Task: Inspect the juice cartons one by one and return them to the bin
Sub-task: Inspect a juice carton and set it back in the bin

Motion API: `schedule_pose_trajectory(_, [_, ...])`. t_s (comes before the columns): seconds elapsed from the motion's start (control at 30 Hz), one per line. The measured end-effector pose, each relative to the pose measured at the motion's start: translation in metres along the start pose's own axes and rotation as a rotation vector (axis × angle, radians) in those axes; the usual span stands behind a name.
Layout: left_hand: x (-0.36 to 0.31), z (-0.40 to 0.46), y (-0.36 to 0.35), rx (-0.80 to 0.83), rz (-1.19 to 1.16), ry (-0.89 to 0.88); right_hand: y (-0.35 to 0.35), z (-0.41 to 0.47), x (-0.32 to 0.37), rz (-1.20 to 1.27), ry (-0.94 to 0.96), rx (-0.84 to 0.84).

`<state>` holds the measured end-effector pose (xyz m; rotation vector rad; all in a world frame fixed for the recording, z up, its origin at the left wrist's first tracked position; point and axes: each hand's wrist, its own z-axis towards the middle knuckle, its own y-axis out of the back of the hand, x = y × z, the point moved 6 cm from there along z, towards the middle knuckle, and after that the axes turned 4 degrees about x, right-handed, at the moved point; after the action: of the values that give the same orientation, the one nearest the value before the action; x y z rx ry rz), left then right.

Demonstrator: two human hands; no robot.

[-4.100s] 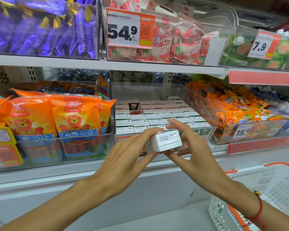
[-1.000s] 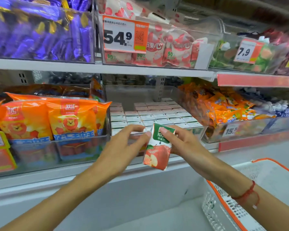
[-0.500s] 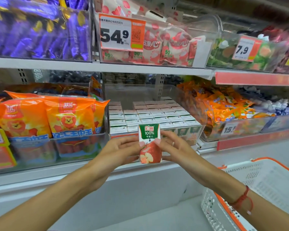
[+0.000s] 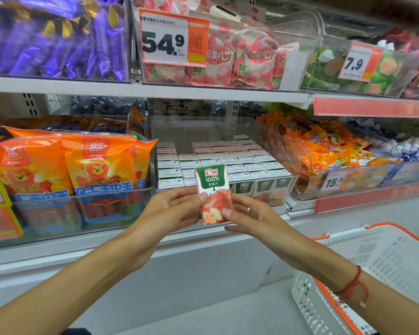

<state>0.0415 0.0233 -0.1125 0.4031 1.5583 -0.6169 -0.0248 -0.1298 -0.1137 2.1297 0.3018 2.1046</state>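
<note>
Both hands held one juice carton (image 4: 213, 193) upright in front of the shelf, front face toward the person: green top with "100%", red apple print below. Left hand (image 4: 169, 209) gripped its left edge, fingers (image 4: 202, 196) curled onto the front face near the middle. Right hand (image 4: 249, 213) pinched the lower right corner, thumb tip on the front, remaining fingers behind or under it; a ring (image 4: 248, 210) sat on one finger. Carton was clear of the bin (image 4: 292, 183), just in front of its front wall and slightly left of centre. Bin was a clear plastic one on the middle shelf, packed with rows of the same cartons (image 4: 228, 158) standing upright, white tops showing, with a gap in the back rows near the left. Orange snack bags (image 4: 65, 163) sat in the bin to the left, more orange packs (image 4: 324, 146) to the right. Price tag reading 54.9 (image 4: 173, 41) hung on the shelf above. White basket with orange rim (image 4: 373, 269) stood at lower right, beside the right forearm, which wore a red string bracelet (image 4: 353, 285).
</note>
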Motion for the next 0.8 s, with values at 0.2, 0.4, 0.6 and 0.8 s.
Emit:
schedule_pose_trajectory(0.2, [-0.002, 0.0, -0.006, -0.085, 0.159, -0.085, 0.002, 0.0, 0.002, -0.093, 0.142, -0.282])
schedule_pose_trajectory(0.4, [0.012, 0.0, -0.008, -0.118, 0.111, 0.06, -0.014, -0.004, 0.005, -0.456, 0.258, -0.339])
schedule_pose_trajectory(0.6, [0.002, -0.001, -0.008, -0.033, 0.11, -0.003, -0.005, 0.001, -0.005, -0.084, -0.039, -0.048])
schedule_pose_trajectory(0.8, [-0.005, 0.0, -0.007, -0.061, 0.115, -0.082, -0.011, -0.002, -0.002, 0.029, 0.025, -0.074])
